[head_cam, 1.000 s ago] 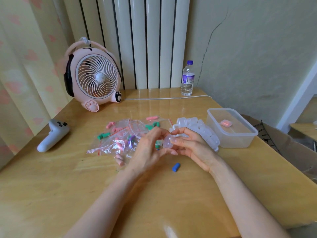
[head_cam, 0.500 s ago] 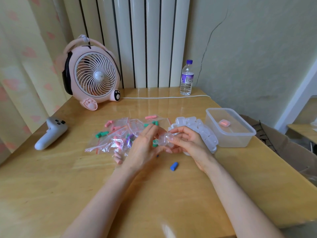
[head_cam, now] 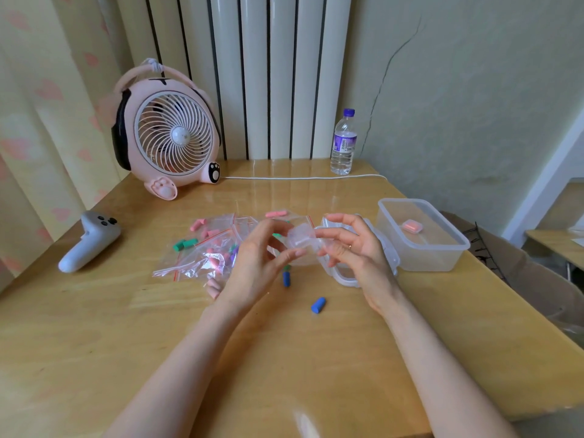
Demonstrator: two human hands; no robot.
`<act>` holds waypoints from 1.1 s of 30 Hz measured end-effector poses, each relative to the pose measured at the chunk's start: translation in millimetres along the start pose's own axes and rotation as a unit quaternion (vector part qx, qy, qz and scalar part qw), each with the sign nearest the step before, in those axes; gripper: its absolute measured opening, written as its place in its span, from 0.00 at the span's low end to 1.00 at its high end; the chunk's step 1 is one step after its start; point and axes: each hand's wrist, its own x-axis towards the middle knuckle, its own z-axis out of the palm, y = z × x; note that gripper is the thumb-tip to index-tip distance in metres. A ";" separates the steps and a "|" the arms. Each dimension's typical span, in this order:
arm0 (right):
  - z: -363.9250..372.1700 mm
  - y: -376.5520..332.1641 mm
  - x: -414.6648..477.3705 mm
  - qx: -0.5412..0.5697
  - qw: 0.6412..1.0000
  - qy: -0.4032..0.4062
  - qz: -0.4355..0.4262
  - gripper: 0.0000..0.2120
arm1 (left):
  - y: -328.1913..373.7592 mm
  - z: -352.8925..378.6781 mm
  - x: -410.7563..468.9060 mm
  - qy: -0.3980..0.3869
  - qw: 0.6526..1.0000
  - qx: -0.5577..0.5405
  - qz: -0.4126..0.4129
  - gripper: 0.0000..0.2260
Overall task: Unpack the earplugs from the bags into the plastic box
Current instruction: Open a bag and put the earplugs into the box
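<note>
Wooden table [head_cam: 94,343], clear packet [head_cam: 300,245] pinched between fingers of left hand [head_cam: 256,267] and right hand [head_cam: 357,257], blue earplug [head_cam: 318,305] nearby

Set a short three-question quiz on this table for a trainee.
1. True or false: the blue earplug nearest the camera lies on the table, outside the plastic box.
2. What stands at the table's far edge, right of the fan? A) water bottle B) mug C) lamp
3. How many things lie in the box, and of what colour?
Key: 1 true; 2 A; 3 one pink thing.
</note>
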 end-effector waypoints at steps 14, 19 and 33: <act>-5.6 10.7 -3.5 -0.388 0.905 -0.161 0.066 0.09 | -13.2 -8.6 4.7 -0.004 0.971 -0.198 -0.137 0.14; 4.9 5.8 2.1 -0.182 0.981 0.057 -0.045 0.14 | -10.1 -6.7 2.0 -0.078 0.969 -0.210 -0.100 0.15; 11.2 21.7 4.9 -0.374 0.906 0.109 -0.167 0.09 | -4.8 -5.8 2.7 -0.056 0.966 -0.213 -0.138 0.14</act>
